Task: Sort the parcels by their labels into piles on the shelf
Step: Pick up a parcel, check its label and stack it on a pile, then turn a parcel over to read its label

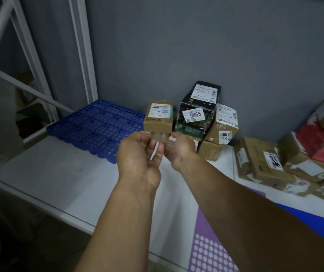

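Note:
A small brown parcel with a white label and "2-2" handwritten on it stands against the wall beside a pile of parcels. That pile holds a black box, a parcel labelled 9665 and a brown box marked J018. My left hand and right hand are side by side just in front of the small parcel's lower edge. Their fingers are loosely curled and blurred. I see nothing gripped in either hand. The white shelf runs beneath them.
A blue perforated pallet lies on the shelf at the left, beside a white upright post. Several loose brown and red parcels are heaped at the right. A purple dotted mat lies near the front edge.

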